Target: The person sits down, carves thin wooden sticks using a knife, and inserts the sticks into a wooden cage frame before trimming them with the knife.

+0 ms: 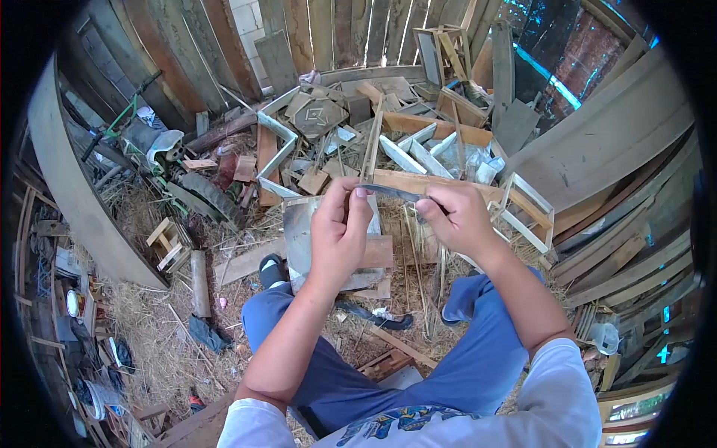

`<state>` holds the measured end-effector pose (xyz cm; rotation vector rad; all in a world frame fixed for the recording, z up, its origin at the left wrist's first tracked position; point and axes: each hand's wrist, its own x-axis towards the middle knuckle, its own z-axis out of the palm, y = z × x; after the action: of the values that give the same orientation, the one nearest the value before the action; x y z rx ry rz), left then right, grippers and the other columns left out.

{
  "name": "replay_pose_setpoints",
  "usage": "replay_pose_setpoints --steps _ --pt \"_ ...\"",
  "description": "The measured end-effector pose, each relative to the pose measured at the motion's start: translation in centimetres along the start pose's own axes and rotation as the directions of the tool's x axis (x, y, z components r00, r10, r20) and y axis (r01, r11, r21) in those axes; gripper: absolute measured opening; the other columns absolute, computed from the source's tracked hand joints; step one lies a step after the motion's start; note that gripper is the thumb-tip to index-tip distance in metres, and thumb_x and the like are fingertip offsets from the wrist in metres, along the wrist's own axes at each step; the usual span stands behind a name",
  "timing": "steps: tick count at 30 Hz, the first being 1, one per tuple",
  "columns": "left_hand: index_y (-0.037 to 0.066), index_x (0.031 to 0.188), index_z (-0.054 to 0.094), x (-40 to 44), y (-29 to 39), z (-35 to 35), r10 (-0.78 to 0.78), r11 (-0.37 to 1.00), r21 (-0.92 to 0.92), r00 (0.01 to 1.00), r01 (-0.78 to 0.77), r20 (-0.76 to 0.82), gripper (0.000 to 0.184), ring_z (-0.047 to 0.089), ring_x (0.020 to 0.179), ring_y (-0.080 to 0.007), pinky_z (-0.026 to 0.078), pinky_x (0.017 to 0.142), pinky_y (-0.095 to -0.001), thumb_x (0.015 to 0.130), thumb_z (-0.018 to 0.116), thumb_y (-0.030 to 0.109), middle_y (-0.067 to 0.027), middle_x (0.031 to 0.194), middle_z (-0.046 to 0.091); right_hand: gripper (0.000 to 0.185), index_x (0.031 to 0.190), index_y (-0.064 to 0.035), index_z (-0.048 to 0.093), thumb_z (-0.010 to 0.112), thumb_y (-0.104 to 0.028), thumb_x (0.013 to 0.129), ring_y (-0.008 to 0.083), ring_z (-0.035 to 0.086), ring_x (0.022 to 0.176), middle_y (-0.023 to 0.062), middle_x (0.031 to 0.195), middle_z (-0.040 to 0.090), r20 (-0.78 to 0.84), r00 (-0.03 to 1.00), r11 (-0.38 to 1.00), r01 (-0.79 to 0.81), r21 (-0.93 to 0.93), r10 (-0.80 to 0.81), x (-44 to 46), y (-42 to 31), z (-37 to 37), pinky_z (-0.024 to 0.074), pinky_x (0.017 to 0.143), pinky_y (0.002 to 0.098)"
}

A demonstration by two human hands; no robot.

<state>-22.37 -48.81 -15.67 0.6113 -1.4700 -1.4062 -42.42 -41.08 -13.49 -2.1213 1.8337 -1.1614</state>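
In the head view, a narrow, dark grey, blade-like strip (393, 193) runs between my two hands at chest height. My left hand (342, 218) is closed, thumb and fingers pinching the strip's left end. Around its right end my right hand (461, 218) is closed, with the thumb lying along it. The fingers hide both ends, so its exact kind cannot be made out. Below my left hand is a pale grey, worn board (299, 224) with a brown wooden plank (376, 252) across it.
Scrap wood and white-edged frames (418, 157) are heaped ahead. A motorbike-like machine (168, 153) with a wheel stands at the left, near a long curved board (89, 201). Large boards (597, 142) lean at the right. Straw (142, 328) covers the floor around my legs.
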Motion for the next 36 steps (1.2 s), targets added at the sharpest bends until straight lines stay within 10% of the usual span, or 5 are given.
replay_pose_setpoints --steps 36 --pt "-0.001 0.085 0.06 -1.0 -1.5 1.1 -0.009 0.963 0.268 0.999 -0.005 0.051 0.02 0.041 0.055 -0.0092 0.036 0.049 -0.0311 0.099 0.063 0.012 -0.006 0.06 0.051 0.048 0.069 -0.0063 0.057 0.064 -0.045 0.097 0.0358 0.058 0.054 0.0139 0.059 0.055 0.024 0.993 0.992 0.12 -0.034 -0.12 0.7 0.5 0.8 0.0408 0.05 0.0455"
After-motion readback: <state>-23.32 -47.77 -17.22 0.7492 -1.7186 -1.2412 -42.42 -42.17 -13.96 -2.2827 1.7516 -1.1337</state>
